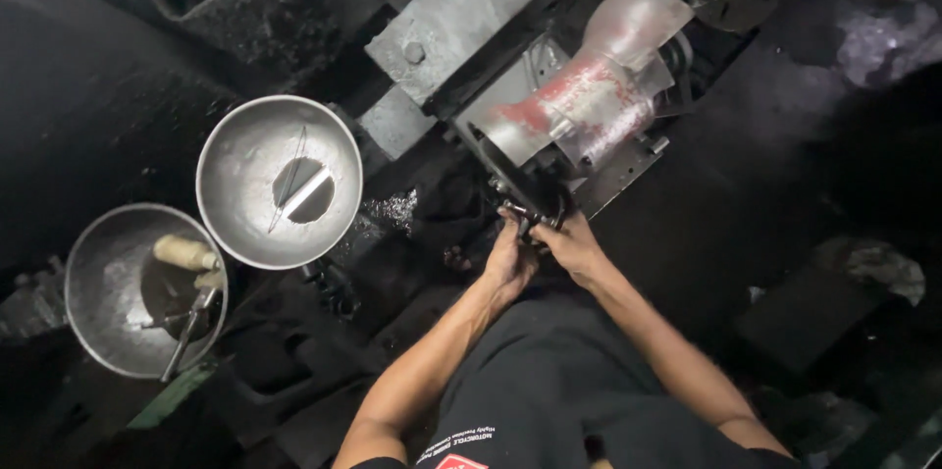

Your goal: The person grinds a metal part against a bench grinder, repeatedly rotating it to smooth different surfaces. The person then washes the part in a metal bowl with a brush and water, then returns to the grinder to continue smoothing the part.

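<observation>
- There is one view only, from a camera worn on the person's head; no second view shares the scene with it.
- It looks almost straight down, so the person's own torso and both forearms enter from the bottom edge and run up toward the middle.
- The left hand [510, 258] and right hand [572, 243] meet near the centre, at close working range.
- The dark machine [535, 126] lies just beyond the hands, filling the upper middle.
- Two metal bowls [280, 180] sit to the left, the nearer one toward the lower left corner.
- The edges fall into deep shadow, and little can be told there.
</observation>
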